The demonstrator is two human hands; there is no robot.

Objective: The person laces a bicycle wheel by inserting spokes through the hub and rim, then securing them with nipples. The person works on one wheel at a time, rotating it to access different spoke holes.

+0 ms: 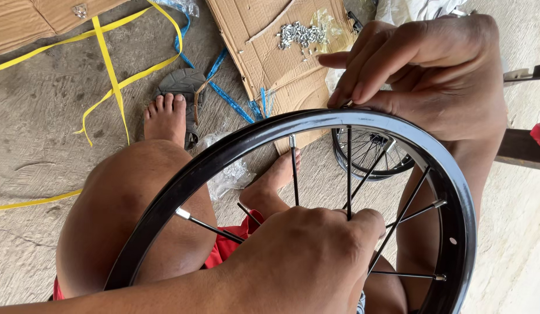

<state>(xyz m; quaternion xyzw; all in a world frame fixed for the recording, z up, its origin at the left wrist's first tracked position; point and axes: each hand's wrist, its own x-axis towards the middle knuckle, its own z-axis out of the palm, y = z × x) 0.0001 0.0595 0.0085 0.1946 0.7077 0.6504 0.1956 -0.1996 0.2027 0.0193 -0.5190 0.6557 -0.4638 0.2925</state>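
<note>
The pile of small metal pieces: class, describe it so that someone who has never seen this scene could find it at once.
Start at the black wheel rim. Beyond it lies a brown cardboard sheet. The pile of small metal pieces sits near its far edge, left of the right hand: the only silvery heap there.

Glossy black metal rim (316,125) is gleaming, thin metal spokes (349,174) shining; matt brown cardboard (264,52), rough grey concrete floor (43,134), shiny yellow plastic strapping (110,67) lying around.
</note>
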